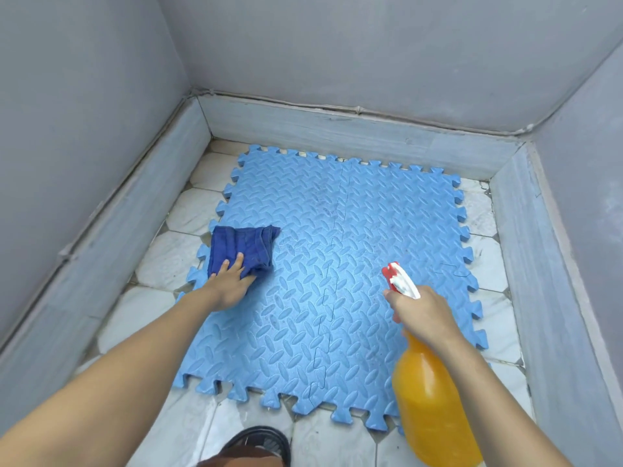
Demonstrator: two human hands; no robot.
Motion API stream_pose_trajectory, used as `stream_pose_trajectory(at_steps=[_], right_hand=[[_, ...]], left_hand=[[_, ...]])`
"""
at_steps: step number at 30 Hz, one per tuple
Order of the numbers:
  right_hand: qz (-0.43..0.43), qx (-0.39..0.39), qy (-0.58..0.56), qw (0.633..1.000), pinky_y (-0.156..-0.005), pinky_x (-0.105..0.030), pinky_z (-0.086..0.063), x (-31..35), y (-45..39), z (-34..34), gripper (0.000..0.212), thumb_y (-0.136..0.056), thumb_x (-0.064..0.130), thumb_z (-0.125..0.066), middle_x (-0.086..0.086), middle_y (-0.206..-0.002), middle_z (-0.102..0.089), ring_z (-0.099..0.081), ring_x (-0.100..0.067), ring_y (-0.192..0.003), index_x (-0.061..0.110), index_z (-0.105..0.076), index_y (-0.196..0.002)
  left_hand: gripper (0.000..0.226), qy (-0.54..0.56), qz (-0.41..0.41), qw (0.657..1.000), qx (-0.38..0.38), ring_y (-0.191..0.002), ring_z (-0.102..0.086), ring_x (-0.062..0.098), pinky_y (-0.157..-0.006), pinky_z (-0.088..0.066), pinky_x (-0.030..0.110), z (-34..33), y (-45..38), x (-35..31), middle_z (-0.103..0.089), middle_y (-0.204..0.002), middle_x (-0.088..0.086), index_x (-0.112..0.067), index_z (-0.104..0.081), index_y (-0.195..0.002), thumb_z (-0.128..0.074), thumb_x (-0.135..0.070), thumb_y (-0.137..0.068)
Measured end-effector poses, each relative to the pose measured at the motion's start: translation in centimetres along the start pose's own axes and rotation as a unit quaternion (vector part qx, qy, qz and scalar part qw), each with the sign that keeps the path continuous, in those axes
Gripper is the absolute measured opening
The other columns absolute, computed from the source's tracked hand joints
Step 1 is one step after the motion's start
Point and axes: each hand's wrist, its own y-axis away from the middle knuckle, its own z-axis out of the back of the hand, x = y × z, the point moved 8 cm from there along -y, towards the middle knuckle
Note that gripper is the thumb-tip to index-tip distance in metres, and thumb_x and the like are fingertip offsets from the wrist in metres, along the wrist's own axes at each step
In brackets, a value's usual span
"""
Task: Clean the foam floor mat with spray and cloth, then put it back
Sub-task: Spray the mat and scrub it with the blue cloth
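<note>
The right hand (426,318) is wrapped around the neck of an orange spray bottle (428,396), a finger on the trigger under its red and white nozzle (399,279), which points out over the mat. The left hand (232,281) lies with fingers spread flat on a dark blue cloth (242,246), pressing it onto the left edge of the blue foam mat (337,281). The mat, made of interlocking pieces, lies flat on a pale tiled floor (161,261) in a corner between grey walls (371,55).

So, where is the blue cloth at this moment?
In the head view, the cloth lies on the mat's left edge, pressed under the left hand.
</note>
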Motion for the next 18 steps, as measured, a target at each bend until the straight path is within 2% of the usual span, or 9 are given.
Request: stream_pose_trajectory(at_steps=[3, 8, 11, 13, 15, 18], right_hand=[[0.023, 0.077, 0.007, 0.997, -0.065, -0.039, -0.054, 0.4, 0.8, -2.0, 0.033, -0.086, 0.033, -0.063, -0.017, -0.085, -0.069, -0.06, -0.025, -0.064, 0.0, -0.062, -0.088], [0.102, 0.163, 0.112, 0.975, -0.072, -0.042, -0.052, 2.1, 2.5, -6.1, 0.036, -0.088, 0.036, -0.06, -0.017, -0.085, -0.067, -0.062, -0.032, -0.08, 0.001, -0.059, -0.083], [0.115, 0.21, 0.157, 0.958, -0.062, -0.034, -0.043, 2.2, 3.4, -8.3, 0.037, -0.088, 0.038, -0.059, -0.013, -0.073, -0.06, -0.052, -0.023, -0.063, 0.012, -0.047, -0.065], [0.115, 0.226, 0.153, 0.955, -0.059, -0.031, -0.037, 2.3, 3.5, -8.9, 0.036, -0.086, 0.039, -0.063, -0.004, -0.069, -0.055, -0.048, -0.017, -0.058, 0.018, -0.045, -0.064], [0.126, 0.238, 0.161, 0.949, -0.058, -0.03, -0.038, 2.6, 3.8, -9.5, 0.03, -0.084, 0.04, -0.065, 0.001, -0.071, -0.055, -0.053, -0.017, -0.065, 0.021, -0.049, -0.067], [0.152, 0.253, 0.204, 0.934, -0.062, -0.033, -0.04, 2.7, 4.8, -11.0, 0.034, -0.084, 0.043, -0.064, -0.001, -0.072, -0.056, -0.058, -0.022, -0.076, 0.02, -0.048, -0.065]], left_hand=[[0.06, 0.127, 0.03, 0.991, 0.01, -0.148, 0.007, 0.02, -0.119, 0.0, 0.038, 0.7, 0.5, -0.1, 0.009, -0.161, -0.002, -0.027, 0.002, -0.152, -0.024, -0.047, -0.102], [0.064, 0.207, 0.044, 0.977, 0.035, -0.148, 0.008, 0.015, -0.119, 0.001, 0.04, 0.8, 0.8, 0.5, 0.011, -0.16, -0.003, -0.022, 0.0, -0.153, -0.024, -0.051, -0.1], [0.067, 0.18, 0.055, 0.981, 0.039, -0.148, 0.008, 0.018, -0.12, 0.0, 0.041, 0.5, 0.3, 1.1, 0.014, -0.16, -0.003, -0.025, 0.005, -0.152, -0.024, -0.054, -0.099], [0.067, 0.145, 0.05, 0.987, 0.046, -0.148, 0.006, 0.023, -0.12, -0.002, 0.044, 0.0, 0.3, 1.1, 0.016, -0.16, -0.001, -0.032, 0.009, -0.151, -0.026, -0.055, -0.098], [0.068, 0.117, 0.052, 0.99, 0.051, -0.148, 0.004, 0.028, -0.12, -0.003, 0.045, -0.2, 0.3, 1.2, 0.016, -0.16, 0.0, -0.035, 0.011, -0.151, -0.027, -0.055, -0.098], [0.069, 0.094, 0.06, 0.992, 0.058, -0.149, 0.003, 0.025, -0.119, -0.004, 0.044, 0.1, 0.4, 1.4, 0.016, -0.16, 0.0, -0.034, 0.011, -0.151, -0.026, -0.057, -0.097]])
